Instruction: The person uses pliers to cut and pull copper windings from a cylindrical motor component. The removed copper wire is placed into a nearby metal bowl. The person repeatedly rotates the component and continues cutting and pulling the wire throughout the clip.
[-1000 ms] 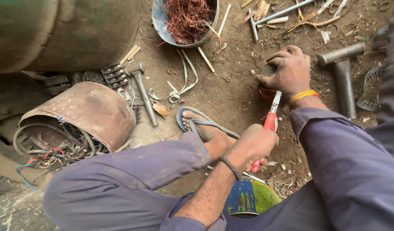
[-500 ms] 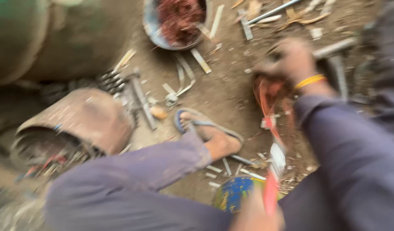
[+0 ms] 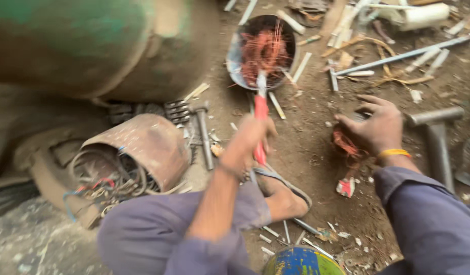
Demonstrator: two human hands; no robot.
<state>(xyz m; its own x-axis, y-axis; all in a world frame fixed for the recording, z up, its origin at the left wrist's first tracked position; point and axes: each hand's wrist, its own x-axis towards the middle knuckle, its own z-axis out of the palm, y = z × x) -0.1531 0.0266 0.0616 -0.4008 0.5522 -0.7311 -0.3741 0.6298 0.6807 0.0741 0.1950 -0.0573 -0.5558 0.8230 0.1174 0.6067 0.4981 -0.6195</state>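
Head view, looking down on bare dirt ground (image 3: 316, 153) strewn with scrap. Left hand (image 3: 247, 145), near centre, is closed tight around the red handle of a screwdriver (image 3: 261, 114); the tool points away from the body, its pale shaft reaching to the near rim of a dark metal bowl (image 3: 235, 63) at far centre. Bowl holds a tangle of copper wire (image 3: 265, 48); whether the tip touches the wire cannot be told, the hand and tool being blurred. Right hand (image 3: 375, 130), to the right, with a yellow bangle (image 3: 394, 152) at the wrist, lies palm-down on the ground, fingers curled over a small reddish wad of copper strands (image 3: 344, 145); the grip looks loose, fingers partly spread. Both arms in purple sleeves. A sandalled foot (image 3: 283, 196) rests on the dirt just near of the left hand. At left, a rusty motor housing (image 3: 138, 147) lies on its side, its open end full of wire windings (image 3: 107, 181). A large green drum (image 3: 87, 43) fills the far left. A hammer (image 3: 434, 132) lies right of the right hand. A long metal rod (image 3: 403, 55) and short cut sticks lie far right. A blue and yellow round tin (image 3: 301, 262) sits at the near edge.
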